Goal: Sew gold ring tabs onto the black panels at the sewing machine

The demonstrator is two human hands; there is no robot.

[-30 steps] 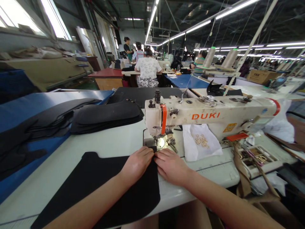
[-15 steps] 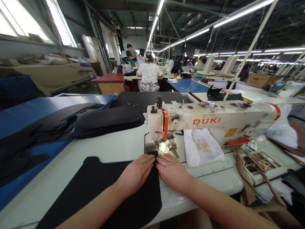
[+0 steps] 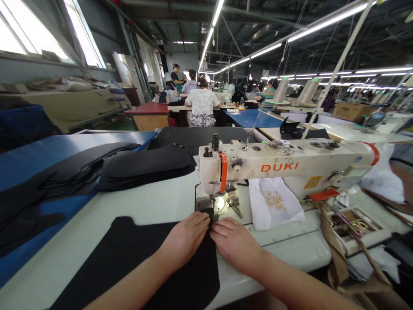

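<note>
around black panel [image 3: 129, 245] — dark stack [image 3: 146, 165], sewing machine [image 3: 245, 167], small bits [image 3: 275, 200], perhaps metal

Background: person in white patterned top [image 3: 202, 100] at a bench, red-topped table [image 3: 146, 106] to their left, blue table [image 3: 253, 118] to right. Cardboard carton [image 3: 350, 111] far right, strip light [image 3: 329, 22] overhead, window [image 3: 16, 30] upper left.

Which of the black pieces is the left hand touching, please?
The flat sheet in front of the sewing machine; the stacked pieces farther left lie untouched.
</note>
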